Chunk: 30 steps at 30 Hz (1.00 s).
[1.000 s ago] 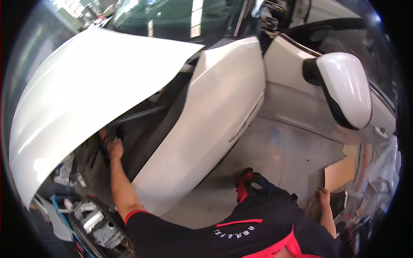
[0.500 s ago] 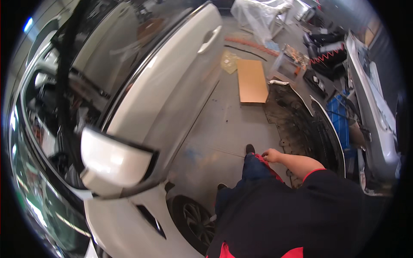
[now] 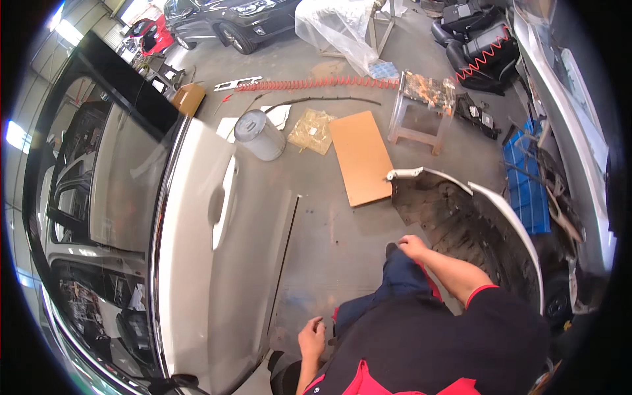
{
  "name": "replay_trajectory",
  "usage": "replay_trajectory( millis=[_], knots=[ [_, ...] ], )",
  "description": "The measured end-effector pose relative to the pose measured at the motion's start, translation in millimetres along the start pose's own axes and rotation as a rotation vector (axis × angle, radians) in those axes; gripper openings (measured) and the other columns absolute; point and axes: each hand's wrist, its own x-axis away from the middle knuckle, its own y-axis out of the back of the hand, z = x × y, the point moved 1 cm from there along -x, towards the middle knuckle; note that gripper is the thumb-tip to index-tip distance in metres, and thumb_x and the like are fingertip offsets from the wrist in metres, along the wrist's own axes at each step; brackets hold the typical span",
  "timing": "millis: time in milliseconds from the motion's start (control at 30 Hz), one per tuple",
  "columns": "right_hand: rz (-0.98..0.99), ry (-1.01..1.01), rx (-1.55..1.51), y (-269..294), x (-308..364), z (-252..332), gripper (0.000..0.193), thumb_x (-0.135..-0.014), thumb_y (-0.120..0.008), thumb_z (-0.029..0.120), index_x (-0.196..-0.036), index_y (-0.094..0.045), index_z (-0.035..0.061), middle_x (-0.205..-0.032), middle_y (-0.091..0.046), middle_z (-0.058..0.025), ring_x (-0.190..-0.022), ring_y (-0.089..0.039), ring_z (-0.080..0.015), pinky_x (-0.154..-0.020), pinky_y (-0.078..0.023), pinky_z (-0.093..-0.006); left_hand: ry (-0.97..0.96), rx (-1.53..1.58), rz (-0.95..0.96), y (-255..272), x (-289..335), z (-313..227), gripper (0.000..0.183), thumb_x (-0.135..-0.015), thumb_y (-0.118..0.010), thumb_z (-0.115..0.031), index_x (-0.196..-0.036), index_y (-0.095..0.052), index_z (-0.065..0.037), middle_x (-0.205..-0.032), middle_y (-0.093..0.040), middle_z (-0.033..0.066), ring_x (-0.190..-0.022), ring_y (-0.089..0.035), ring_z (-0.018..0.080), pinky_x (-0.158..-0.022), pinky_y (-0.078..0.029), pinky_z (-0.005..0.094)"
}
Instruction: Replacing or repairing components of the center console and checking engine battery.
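Observation:
My right hand (image 3: 413, 247) hangs beside my leg with its fingers loosely curled in, and nothing shows in it. Lower and to the left, my left hand (image 3: 311, 339) is held low, fingers slightly bent and apart, holding nothing. It is nearest to the white car door (image 3: 191, 263), which stands open along my left, but does not touch it. The door's long handle (image 3: 225, 204) faces me. On my right lies a dark curved bumper (image 3: 454, 210) with a white edge, its hollow inner side showing.
Ahead on the floor are a cardboard sheet (image 3: 362, 158), a yellowish plastic bag (image 3: 311, 131), a metal bucket (image 3: 260, 136) and a stool (image 3: 423, 108). A red coiled hose (image 3: 316, 82) crosses behind them. A blue crate (image 3: 526, 174) stands right; a dark car (image 3: 230, 26) is parked farther back.
I have moved forward past the door mirror and front wheel, and the view has turned left. The bucket and dark car have come into sight. My left hand now shows clearly.

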Motion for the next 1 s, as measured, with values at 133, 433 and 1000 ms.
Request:
replay_trajectory(
  millis=[133, 433, 1000],
  knots=[
    [0.142, 0.166, 0.003, 31.3, -82.4, 70.8, 0.032, -0.085, -0.057, 0.021, -0.108, -0.075, 0.0082, -0.112, -0.073, -0.0153, -0.108, -0.067, -0.0335, -0.096, -0.052, -0.0422, 0.136, 0.079, -0.002, 11.7, -92.9, -53.9, 0.033, -0.090, -0.063, -0.018, -0.119, -0.069, -0.003, -0.091, -0.074, 0.0129, -0.080, -0.070, 0.0209, -0.077, -0.054, 0.0338],
    [0.425, 0.388, -0.135, 38.5, -294.0, 254.9, 0.032, -0.087, -0.060, 0.024, -0.110, -0.074, 0.0061, -0.110, -0.073, -0.0162, -0.104, -0.069, -0.0327, -0.093, -0.053, -0.0414, 0.397, 0.196, 0.098, -32.8, -281.2, -45.2, 0.038, -0.093, -0.060, -0.026, -0.122, -0.068, -0.003, -0.092, -0.075, 0.0092, -0.080, -0.069, 0.0165, -0.078, -0.054, 0.0314],
    [0.290, -0.037, -0.170, 135.9, -842.2, 387.1, 0.013, -0.087, -0.052, 0.002, -0.079, -0.061, 0.0038, -0.065, -0.059, -0.0072, -0.048, -0.053, -0.0171, -0.041, -0.041, -0.0330, 0.700, 0.287, 0.132, -130.9, -491.0, -74.5, 0.047, -0.096, -0.057, -0.039, -0.129, -0.067, -0.007, -0.116, -0.072, 0.0181, -0.108, -0.067, 0.0293, -0.095, -0.051, 0.0410]
  ],
)
